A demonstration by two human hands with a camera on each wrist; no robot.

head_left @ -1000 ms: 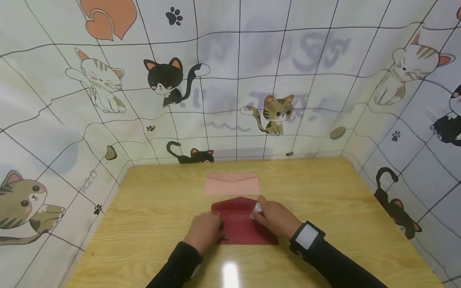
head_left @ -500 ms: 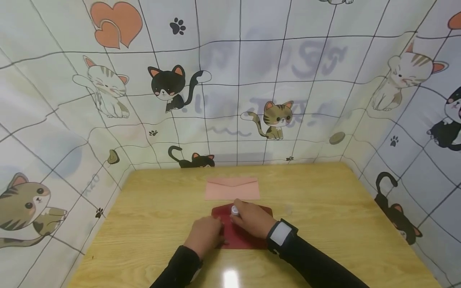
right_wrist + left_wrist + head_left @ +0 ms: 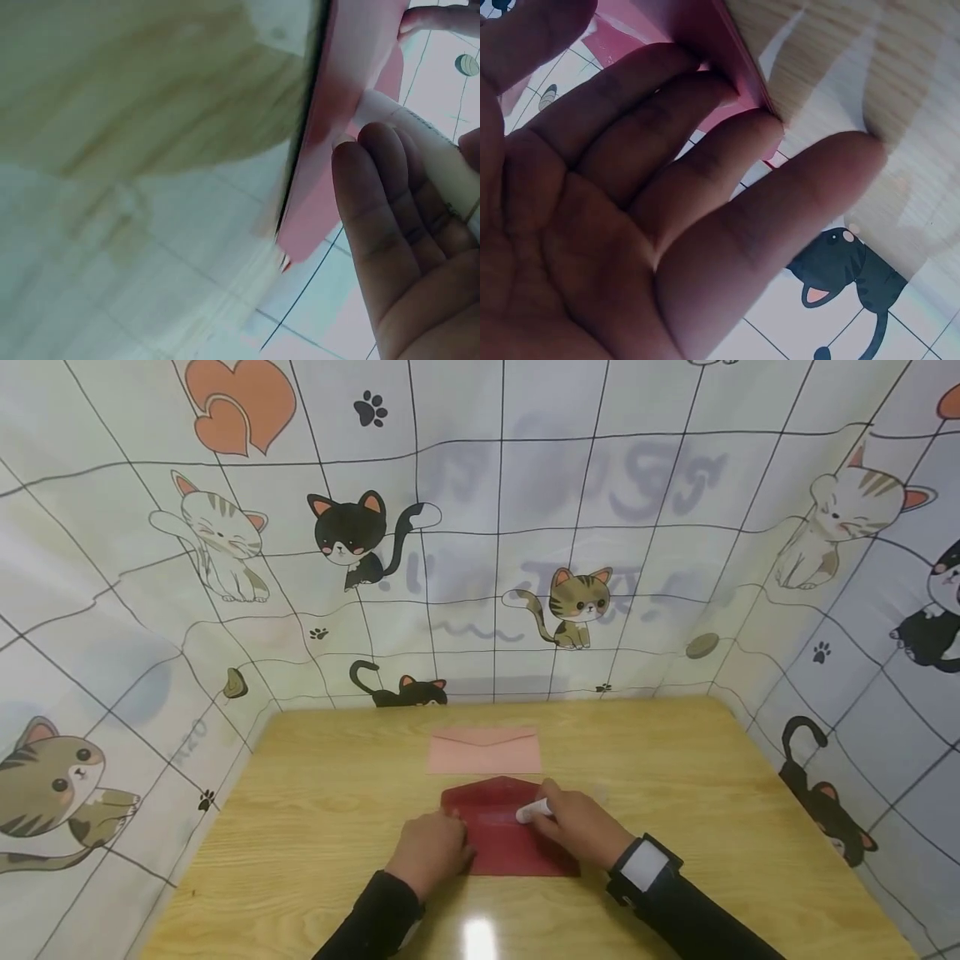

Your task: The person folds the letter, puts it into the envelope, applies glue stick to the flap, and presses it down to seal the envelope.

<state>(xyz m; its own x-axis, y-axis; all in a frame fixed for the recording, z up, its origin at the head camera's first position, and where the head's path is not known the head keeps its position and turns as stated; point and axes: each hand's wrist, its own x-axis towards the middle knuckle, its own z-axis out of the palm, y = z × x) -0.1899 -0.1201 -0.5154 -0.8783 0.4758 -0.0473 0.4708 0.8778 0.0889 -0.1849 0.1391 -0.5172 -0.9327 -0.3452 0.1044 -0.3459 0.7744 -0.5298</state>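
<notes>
A red envelope [image 3: 521, 856] lies on the wooden table with its flap open and pointing away. My left hand [image 3: 429, 850] rests on its left side; in the left wrist view the fingers [image 3: 705, 161] are fairly straight, their tips at the envelope's edge. A white glue stick [image 3: 534, 811] is gripped by my right hand [image 3: 587, 827]. It is tilted, and its end touches the envelope just below the flap fold. The right wrist view shows the glue stick [image 3: 424, 142] between thumb and fingers, its tip against the red paper.
Behind the red envelope lies a pink envelope [image 3: 483, 757] with its flap side up. Cat-print cloth [image 3: 457, 552] surrounds the table [image 3: 300, 827] at the back and both sides. A black strap with a white square [image 3: 643, 865] sits on the right wrist.
My right hand slid the glue stick left across the red envelope, then back right, and the stick now leans more. The left hand has stayed on the envelope's left side.
</notes>
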